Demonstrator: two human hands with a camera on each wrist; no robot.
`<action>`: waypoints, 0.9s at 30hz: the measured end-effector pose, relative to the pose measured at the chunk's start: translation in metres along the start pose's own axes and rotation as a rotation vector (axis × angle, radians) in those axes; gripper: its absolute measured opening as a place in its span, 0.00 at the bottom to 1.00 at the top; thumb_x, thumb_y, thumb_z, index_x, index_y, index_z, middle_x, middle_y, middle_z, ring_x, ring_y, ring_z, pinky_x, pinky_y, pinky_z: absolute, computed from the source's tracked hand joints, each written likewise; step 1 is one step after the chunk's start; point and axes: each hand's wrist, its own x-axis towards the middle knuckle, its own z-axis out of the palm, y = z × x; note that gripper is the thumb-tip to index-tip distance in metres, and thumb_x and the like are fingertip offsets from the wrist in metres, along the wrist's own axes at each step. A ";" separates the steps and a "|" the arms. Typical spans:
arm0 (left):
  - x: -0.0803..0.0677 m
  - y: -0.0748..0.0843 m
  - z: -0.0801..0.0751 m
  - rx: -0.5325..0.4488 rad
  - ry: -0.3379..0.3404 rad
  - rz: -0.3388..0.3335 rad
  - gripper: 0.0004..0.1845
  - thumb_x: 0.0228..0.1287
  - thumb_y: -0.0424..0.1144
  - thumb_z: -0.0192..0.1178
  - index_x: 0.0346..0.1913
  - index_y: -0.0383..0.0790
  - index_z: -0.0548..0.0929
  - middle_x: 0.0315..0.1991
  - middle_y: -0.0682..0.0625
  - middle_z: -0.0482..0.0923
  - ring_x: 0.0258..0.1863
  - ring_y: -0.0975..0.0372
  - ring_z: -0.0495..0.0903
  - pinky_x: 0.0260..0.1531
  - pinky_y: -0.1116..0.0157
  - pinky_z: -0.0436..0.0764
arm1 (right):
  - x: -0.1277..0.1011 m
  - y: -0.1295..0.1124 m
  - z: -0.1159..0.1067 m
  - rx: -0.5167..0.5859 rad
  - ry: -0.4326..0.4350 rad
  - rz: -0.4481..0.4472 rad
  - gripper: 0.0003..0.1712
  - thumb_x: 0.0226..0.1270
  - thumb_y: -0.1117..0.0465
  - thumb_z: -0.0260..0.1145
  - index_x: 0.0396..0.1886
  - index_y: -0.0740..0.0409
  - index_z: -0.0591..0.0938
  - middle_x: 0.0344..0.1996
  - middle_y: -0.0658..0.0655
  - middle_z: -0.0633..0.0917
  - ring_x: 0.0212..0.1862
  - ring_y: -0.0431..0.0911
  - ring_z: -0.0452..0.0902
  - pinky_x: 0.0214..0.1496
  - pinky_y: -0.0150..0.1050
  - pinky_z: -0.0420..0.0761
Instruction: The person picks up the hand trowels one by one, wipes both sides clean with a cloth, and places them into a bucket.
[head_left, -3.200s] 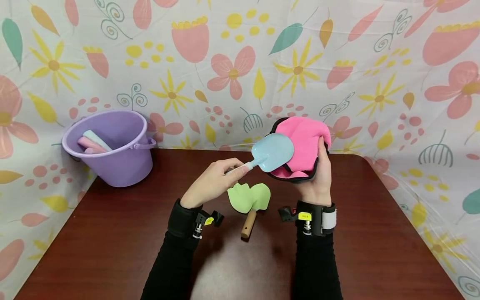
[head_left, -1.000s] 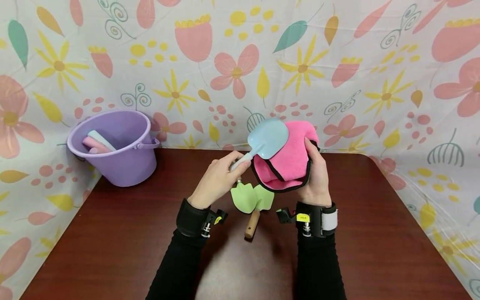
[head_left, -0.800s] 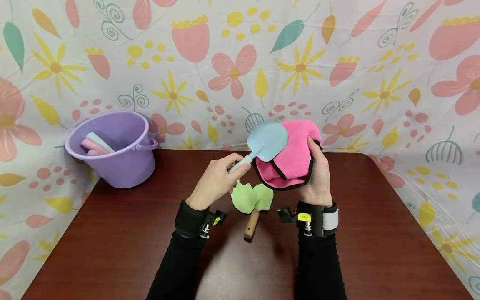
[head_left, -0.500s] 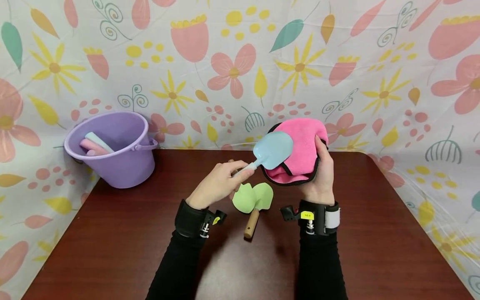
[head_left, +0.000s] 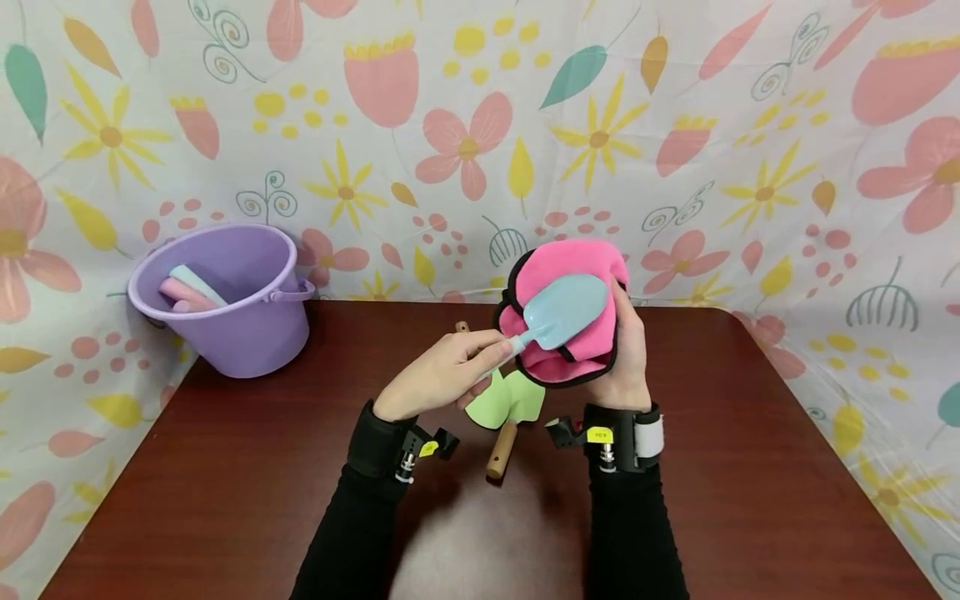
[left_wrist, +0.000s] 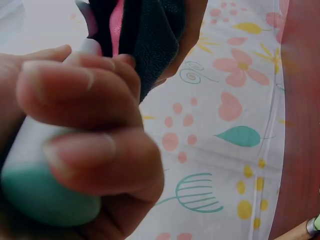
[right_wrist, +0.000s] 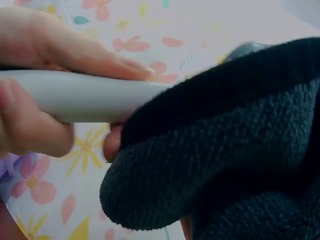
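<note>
Our left hand [head_left: 438, 375] grips the pale handle of a light blue toy shovel [head_left: 564, 310], fingers and thumb curled round it, above the middle of the desk [head_left: 225, 483]. In the left wrist view the fingers [left_wrist: 85, 80] wrap the handle close to the lens, with its teal end showing below them. The shovel's blade points to the right and far, and lies against a pink cloth [head_left: 570, 275] with a black edge.

Our right hand [head_left: 626, 358] holds that cloth bunched up from behind and from the right, with the fingers closed round it. In the right wrist view the cloth [right_wrist: 235, 150] shows its dark fuzzy back very near the camera, and the shovel's handle [right_wrist: 85, 95] crosses in front of it.

Under our two hands, a green toy spade [head_left: 506, 400] with a wooden handle lies flat on the desk, handle pointing near. Part of another wooden handle [head_left: 462, 327] shows on the desk just beyond the left hand.

At the far left of the desk a purple bucket [head_left: 240, 308] leans against the flowered backdrop [head_left: 675, 125], well apart from the hands. Inside it lie a pink piece and a pale blue piece [head_left: 191, 287]; we cannot tell what they are.
</note>
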 end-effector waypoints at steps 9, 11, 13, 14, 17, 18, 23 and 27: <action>-0.006 -0.001 -0.003 0.046 0.182 -0.002 0.17 0.74 0.57 0.49 0.39 0.48 0.77 0.16 0.46 0.67 0.14 0.52 0.68 0.17 0.60 0.70 | -0.001 0.016 -0.003 -0.186 0.057 0.084 0.13 0.81 0.56 0.48 0.44 0.60 0.74 0.37 0.55 0.79 0.41 0.47 0.79 0.42 0.37 0.79; -0.006 -0.001 -0.004 0.052 0.217 -0.018 0.17 0.74 0.57 0.49 0.39 0.49 0.78 0.17 0.46 0.68 0.14 0.50 0.69 0.17 0.60 0.71 | -0.001 0.017 -0.005 -0.192 0.057 0.096 0.13 0.81 0.56 0.48 0.45 0.60 0.74 0.38 0.55 0.79 0.42 0.47 0.80 0.42 0.37 0.79; -0.005 -0.002 -0.006 0.060 0.248 -0.033 0.16 0.74 0.57 0.50 0.40 0.50 0.78 0.17 0.46 0.69 0.15 0.48 0.71 0.18 0.60 0.72 | 0.000 0.016 -0.005 -0.178 0.053 0.104 0.14 0.81 0.57 0.47 0.48 0.61 0.74 0.41 0.56 0.80 0.44 0.48 0.80 0.44 0.38 0.79; -0.005 -0.002 -0.007 0.062 0.262 -0.040 0.16 0.74 0.58 0.50 0.41 0.50 0.79 0.18 0.46 0.71 0.15 0.48 0.71 0.18 0.60 0.72 | 0.000 0.016 -0.005 -0.182 0.057 0.103 0.14 0.81 0.57 0.47 0.50 0.62 0.74 0.42 0.57 0.80 0.45 0.48 0.79 0.44 0.38 0.79; -0.004 -0.004 -0.009 0.065 0.275 -0.057 0.18 0.73 0.59 0.50 0.41 0.49 0.79 0.20 0.46 0.73 0.15 0.48 0.72 0.18 0.59 0.74 | 0.000 0.015 -0.006 -0.184 0.072 0.106 0.14 0.81 0.57 0.48 0.50 0.61 0.75 0.42 0.57 0.81 0.44 0.48 0.80 0.43 0.38 0.80; -0.004 -0.005 -0.010 0.066 0.274 -0.060 0.19 0.73 0.60 0.50 0.41 0.49 0.80 0.21 0.46 0.74 0.15 0.49 0.73 0.19 0.59 0.74 | -0.001 0.014 -0.006 -0.183 0.076 0.106 0.14 0.81 0.57 0.48 0.51 0.61 0.75 0.42 0.57 0.81 0.44 0.48 0.80 0.43 0.38 0.80; -0.001 -0.008 -0.010 0.068 0.268 -0.073 0.19 0.73 0.58 0.50 0.42 0.47 0.80 0.22 0.46 0.75 0.16 0.50 0.73 0.20 0.60 0.73 | -0.002 0.007 -0.008 -0.178 0.076 0.078 0.13 0.81 0.58 0.47 0.51 0.61 0.74 0.44 0.57 0.80 0.46 0.48 0.79 0.45 0.39 0.79; -0.001 -0.013 -0.009 0.079 0.259 -0.102 0.14 0.76 0.51 0.50 0.39 0.47 0.80 0.19 0.43 0.74 0.16 0.46 0.71 0.19 0.62 0.69 | -0.004 0.000 -0.012 -0.140 0.073 0.059 0.13 0.81 0.59 0.46 0.45 0.62 0.74 0.39 0.57 0.80 0.42 0.48 0.79 0.43 0.39 0.79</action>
